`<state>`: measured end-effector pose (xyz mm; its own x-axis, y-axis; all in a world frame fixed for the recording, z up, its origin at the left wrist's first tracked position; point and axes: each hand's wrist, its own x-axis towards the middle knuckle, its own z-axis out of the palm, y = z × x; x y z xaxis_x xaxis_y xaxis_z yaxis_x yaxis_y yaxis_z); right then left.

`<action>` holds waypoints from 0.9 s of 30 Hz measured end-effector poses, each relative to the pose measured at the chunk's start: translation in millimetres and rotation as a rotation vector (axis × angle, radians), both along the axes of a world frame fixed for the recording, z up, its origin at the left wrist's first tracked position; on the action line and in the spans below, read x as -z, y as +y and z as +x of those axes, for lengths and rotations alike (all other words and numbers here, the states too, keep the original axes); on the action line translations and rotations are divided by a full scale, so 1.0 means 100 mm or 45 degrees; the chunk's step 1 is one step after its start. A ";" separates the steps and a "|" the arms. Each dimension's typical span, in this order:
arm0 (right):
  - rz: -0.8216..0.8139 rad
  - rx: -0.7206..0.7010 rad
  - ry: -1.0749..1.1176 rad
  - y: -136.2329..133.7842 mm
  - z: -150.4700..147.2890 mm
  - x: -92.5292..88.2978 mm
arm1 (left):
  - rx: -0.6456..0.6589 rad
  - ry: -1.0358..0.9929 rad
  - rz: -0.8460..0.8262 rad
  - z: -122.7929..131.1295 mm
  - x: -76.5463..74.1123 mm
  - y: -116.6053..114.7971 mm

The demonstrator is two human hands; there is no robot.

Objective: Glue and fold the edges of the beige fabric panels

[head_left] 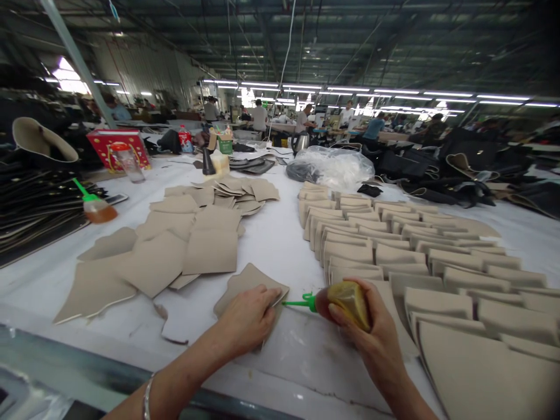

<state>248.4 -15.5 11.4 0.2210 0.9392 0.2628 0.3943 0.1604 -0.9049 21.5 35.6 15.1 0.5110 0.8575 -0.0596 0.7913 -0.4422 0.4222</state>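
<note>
Bottle and hands meet near the middle of the head view, over a white table point(271, 251). The right hand point(365, 318) grips an amber squeeze bottle point(347, 303), fingers wrapped around its body, and holds it tipped on its side. Its green nozzle point(301, 302) points left, the tip right by the edge of a tan piece point(242, 283); whether it touches, I cannot tell. That piece lies on the table under the left hand point(249, 315), which rests on it with bent fingers; whether the thumb pinches the piece cannot be made out. A bracelet point(147, 399) circles the left wrist.

Left of the hands, more tan pieces point(151, 262) lie flat and overlapping in a loose pile. On the right, folded tan pieces point(350, 252) stand close together in rows. Farther left, a second bottle point(100, 211) with a green nozzle leans beside a phone point(117, 199), near a stack of black pieces point(39, 204). Toward the back are a jar point(129, 166) with an orange lid, a red box point(98, 143), a black cone point(207, 163) and a clear plastic bag point(341, 166). People point(260, 116) are visible beyond.
</note>
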 end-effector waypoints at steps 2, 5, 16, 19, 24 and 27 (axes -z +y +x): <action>-0.020 -0.043 0.004 -0.02 -0.01 0.01 | 0.003 -0.014 -0.002 0.00 0.00 -0.01; -0.084 -0.179 0.066 -0.05 -0.03 0.03 | 0.003 -0.031 0.003 -0.02 0.01 -0.02; -0.129 -0.154 0.123 -0.16 -0.13 -0.01 | -0.011 -0.031 0.007 -0.03 0.03 -0.03; -0.112 -0.074 0.095 -0.19 -0.15 0.00 | -0.026 -0.036 0.002 -0.03 0.03 -0.04; -0.185 -0.165 0.179 -0.25 -0.16 0.00 | -0.035 -0.047 -0.005 -0.03 0.03 -0.06; -0.127 -0.054 0.115 -0.27 -0.17 0.00 | -0.047 -0.060 -0.008 -0.04 0.04 -0.06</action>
<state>231.3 -42.1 11.1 0.1991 0.9686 0.1488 0.3051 0.0830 -0.9487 17.5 29.2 11.1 0.4813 0.8756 -0.0418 0.7861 -0.4100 0.4625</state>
